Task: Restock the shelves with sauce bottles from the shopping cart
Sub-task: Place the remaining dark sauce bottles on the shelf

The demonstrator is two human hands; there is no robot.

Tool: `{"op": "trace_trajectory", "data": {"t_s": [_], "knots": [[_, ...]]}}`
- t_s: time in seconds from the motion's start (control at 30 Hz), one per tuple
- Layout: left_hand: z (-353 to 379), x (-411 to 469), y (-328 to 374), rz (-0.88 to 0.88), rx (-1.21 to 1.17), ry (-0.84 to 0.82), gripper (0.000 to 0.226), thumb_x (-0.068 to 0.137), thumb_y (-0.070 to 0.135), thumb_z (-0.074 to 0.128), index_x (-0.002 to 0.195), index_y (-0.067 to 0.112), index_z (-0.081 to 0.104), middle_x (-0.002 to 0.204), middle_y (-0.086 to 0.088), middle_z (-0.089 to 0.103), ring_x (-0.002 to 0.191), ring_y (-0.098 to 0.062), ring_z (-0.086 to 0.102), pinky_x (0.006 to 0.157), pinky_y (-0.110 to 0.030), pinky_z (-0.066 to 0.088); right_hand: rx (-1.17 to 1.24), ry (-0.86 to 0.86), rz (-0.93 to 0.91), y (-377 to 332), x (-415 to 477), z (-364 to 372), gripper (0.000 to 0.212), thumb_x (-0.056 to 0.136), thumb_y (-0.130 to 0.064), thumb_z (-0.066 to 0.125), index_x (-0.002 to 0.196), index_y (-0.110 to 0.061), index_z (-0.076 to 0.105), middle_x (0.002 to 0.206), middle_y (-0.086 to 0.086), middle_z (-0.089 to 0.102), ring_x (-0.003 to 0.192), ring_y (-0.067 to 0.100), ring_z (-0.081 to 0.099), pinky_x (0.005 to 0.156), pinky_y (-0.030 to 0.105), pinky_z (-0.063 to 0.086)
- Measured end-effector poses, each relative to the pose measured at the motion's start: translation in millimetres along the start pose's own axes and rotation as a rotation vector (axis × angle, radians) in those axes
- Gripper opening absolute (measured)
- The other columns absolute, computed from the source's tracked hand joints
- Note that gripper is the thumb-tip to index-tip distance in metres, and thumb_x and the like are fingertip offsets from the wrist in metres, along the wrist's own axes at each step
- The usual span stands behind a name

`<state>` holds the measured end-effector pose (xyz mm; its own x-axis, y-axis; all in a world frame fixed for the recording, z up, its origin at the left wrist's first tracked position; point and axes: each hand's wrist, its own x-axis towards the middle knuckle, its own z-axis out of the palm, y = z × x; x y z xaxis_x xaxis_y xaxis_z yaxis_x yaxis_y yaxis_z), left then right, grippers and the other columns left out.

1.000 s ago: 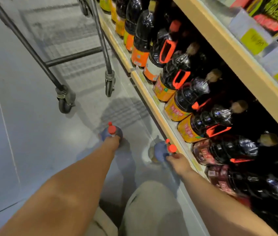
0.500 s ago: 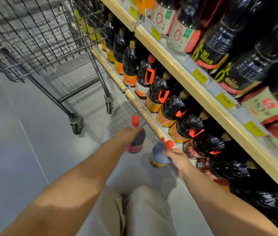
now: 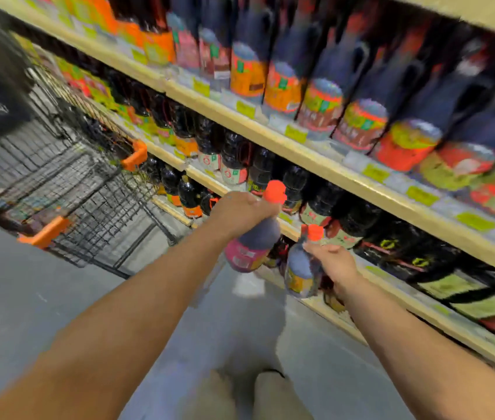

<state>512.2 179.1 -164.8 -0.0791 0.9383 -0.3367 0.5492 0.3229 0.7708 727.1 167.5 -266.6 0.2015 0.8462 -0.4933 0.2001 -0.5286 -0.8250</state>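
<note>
We've got our left hand (image 3: 240, 209) gripping a dark, red-capped, pink-labelled sauce bottle (image 3: 253, 241) by the neck. Our right hand (image 3: 332, 259) clutches a dark, red-capped, yellow-labelled sauce bottle (image 3: 300, 269), both just before the wooden shelf (image 3: 315, 159).

Dark bottle with pink label (image 3: 250, 253), dark bottle with yellow label (image 3: 300, 272), both orange-red caps, black wire cart (image 3: 88, 201), orange corners

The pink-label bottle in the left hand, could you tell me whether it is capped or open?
Capped: the pink-label bottle carries an orange-red cap on its neck, above the left hand gripping it.
</note>
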Motion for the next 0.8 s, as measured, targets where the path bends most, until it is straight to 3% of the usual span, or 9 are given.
{"op": "trace_trajectory", "data": {"t_s": [0.07, 0.23, 0.4, 0.53, 0.6, 0.67, 0.73, 0.8], "knots": [[-10, -18, 35, 0.1, 0.042, -0.019, 0.045, 0.085, 0.052, 0.058, 0.075, 0.008, 0.062, 0.067, -0.009, 0.044, 0.069, -0.022, 0.047, 0.063, -0.034, 0.031, 0.029, 0.055, -0.064, -20, -36, -21, 0.04, 0.078, -0.024, 0.077, 0.056, -0.013, 0.046, 0.059, 0.008, 0.042, 0.054, 0.017, 0.04, 0.051, 0.027, 0.03], [-12, -67, 103, 0.319, -0.08, -0.115, 0.049, 0.067, 0.049, 0.074, 0.046, 0.016, 0.044, 0.047, 0.0, 0.04, 0.049, -0.013, 0.038, 0.05, -0.027, 0.028, 0.125, 0.278, -0.142, -44, -112, -71, 0.044, 0.079, -0.023, 0.076, 0.051, -0.014, 0.044, 0.05, 0.004, 0.042, 0.048, 0.01, 0.044, 0.055, 0.028, 0.03], [11, -120, 155, 0.508, -0.137, -0.209, 0.048, 0.038, 0.064, 0.059, 0.039, 0.017, 0.051, 0.048, 0.0, 0.045, 0.059, -0.017, 0.043, 0.059, -0.037, 0.034, 0.225, 0.475, -0.162, -47, -174, -121, 0.044, 0.079, -0.028, 0.075, 0.052, -0.015, 0.044, 0.042, -0.004, 0.038, 0.036, 0.003, 0.036, 0.046, 0.025, 0.025], [44, -160, 186, 0.615, -0.142, -0.326, 0.046, 0.042, 0.062, 0.059, 0.042, 0.018, 0.05, 0.052, -0.004, 0.044, 0.059, -0.018, 0.041, 0.058, -0.045, 0.034, 0.328, 0.602, -0.164, -31, -221, -171, 0.041, 0.08, -0.026, 0.075, 0.059, -0.013, 0.043, 0.057, 0.004, 0.04, 0.054, 0.012, 0.042, 0.053, 0.027, 0.026], [67, -180, 202, 0.652, -0.131, -0.377, 0.043, 0.047, 0.058, 0.065, 0.037, 0.018, 0.05, 0.047, 0.001, 0.04, 0.052, -0.012, 0.037, 0.056, -0.038, 0.028, 0.355, 0.664, -0.159, -19, -242, -198, 0.04, 0.08, -0.026, 0.075, 0.058, -0.014, 0.044, 0.059, 0.005, 0.043, 0.061, 0.016, 0.044, 0.057, 0.03, 0.028], [95, -201, 216, 0.676, -0.128, -0.438, 0.038, 0.059, 0.048, 0.072, 0.046, 0.015, 0.06, 0.052, -0.002, 0.042, 0.052, -0.01, 0.035, 0.055, -0.034, 0.027, 0.36, 0.691, -0.146, -5, -264, -226, 0.04, 0.08, -0.028, 0.074, 0.058, -0.016, 0.043, 0.06, 0.005, 0.044, 0.063, 0.018, 0.045, 0.058, 0.032, 0.028], [126, -224, 227, 0.69, -0.128, -0.489, 0.039, 0.07, 0.037, 0.074, 0.052, 0.009, 0.055, 0.055, -0.007, 0.041, 0.054, -0.013, 0.036, 0.052, -0.03, 0.027, 0.372, 0.698, -0.121, 12, -288, -255, 0.04, 0.082, -0.028, 0.072, 0.061, -0.016, 0.041, 0.067, 0.008, 0.047, 0.067, 0.019, 0.048, 0.062, 0.033, 0.031], [160, -247, 237, 0.699, -0.124, -0.525, 0.041, 0.068, 0.039, 0.074, 0.049, 0.013, 0.05, 0.055, -0.006, 0.041, 0.054, -0.014, 0.036, 0.05, -0.028, 0.025, 0.379, 0.711, -0.102, 29, -314, -285, 0.037, 0.084, -0.027, 0.07, 0.063, -0.014, 0.043, 0.074, 0.01, 0.05, 0.073, 0.021, 0.051, 0.066, 0.033, 0.034]]}}
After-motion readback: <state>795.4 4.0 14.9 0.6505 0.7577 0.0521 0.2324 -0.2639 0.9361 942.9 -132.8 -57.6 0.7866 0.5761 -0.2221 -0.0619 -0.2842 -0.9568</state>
